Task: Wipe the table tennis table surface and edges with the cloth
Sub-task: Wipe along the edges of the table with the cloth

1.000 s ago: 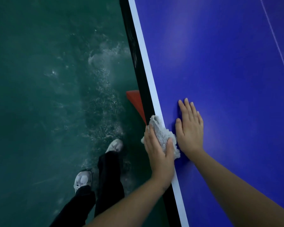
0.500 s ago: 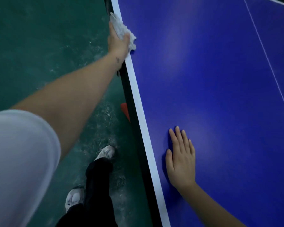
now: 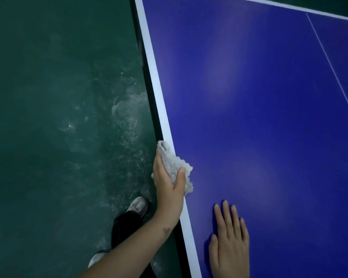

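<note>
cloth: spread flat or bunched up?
Bunched. The cloth sits in a crumpled wad over the table's white edge line, the left hand gripping it, thumb pressed on top.

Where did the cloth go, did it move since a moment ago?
Yes. The cloth slid back along the white edge toward the person, ending near the flat right hand.

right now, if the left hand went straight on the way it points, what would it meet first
Likely nothing: the left hand, gripping the cloth, points along the table's white edge line, which looks free up to the top of the picture.
</note>
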